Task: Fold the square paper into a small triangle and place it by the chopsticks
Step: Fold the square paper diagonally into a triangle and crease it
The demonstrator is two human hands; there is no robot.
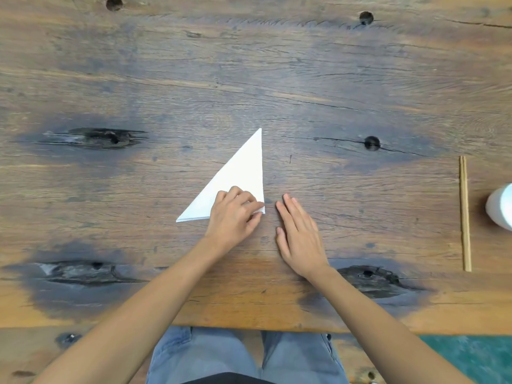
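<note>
The folded white paper triangle (238, 176) lies mid-table, its near right corner pinched by the left hand (232, 214), while the right hand (299, 234) rests flat, holding nothing, just beside it and nearer the pale wooden chopsticks (465, 214), which lie lengthwise well apart to the right.

The paper (243, 173) is showing plain white, unpatterned. The table (304, 79) is showing weathered brown with wavy grain, grey-black blotches and dark knot holes. The chopsticks (465, 214) are showing pale tan. The cup (502, 206) is showing white. The trousers (205, 356) are showing faded grey-blue, and the floor patch (471, 356) is showing green
</note>
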